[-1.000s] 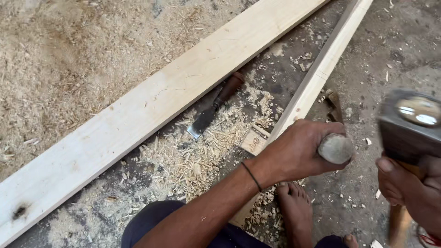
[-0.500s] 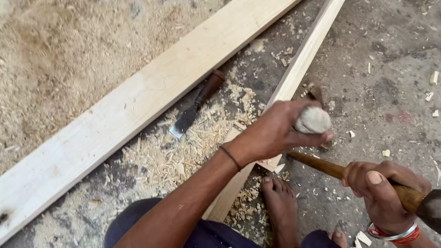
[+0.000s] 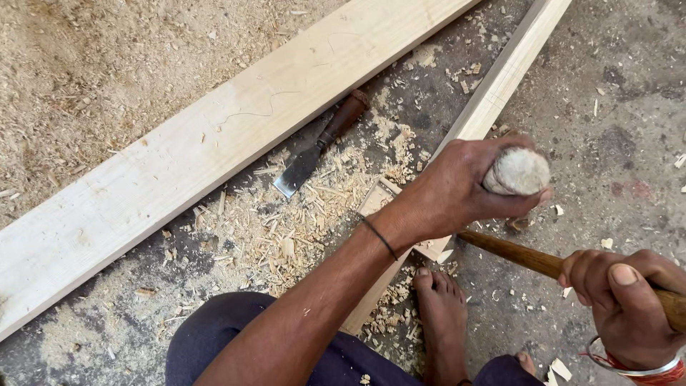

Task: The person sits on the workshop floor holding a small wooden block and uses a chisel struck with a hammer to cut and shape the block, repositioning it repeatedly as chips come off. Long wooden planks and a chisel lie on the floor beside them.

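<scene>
My left hand is closed round a chisel whose frayed, pale handle top sticks out of the fist. The chisel stands on a narrow wooden batten, and its blade is hidden under the hand. At the lower right, my right hand grips the brown wooden handle of a hammer. The handle lies low and points left beneath the left hand. The hammer's head is outside the frame.
A wide pale plank runs diagonally across the floor. A second chisel with a dark handle lies between plank and batten, beside a heap of wood shavings. My bare foot rests against the batten. Sawdust covers the ground at upper left.
The hammer, raised close to the camera a second ago, has come down to the lower right. My left hand has kept its grip on the chisel.
</scene>
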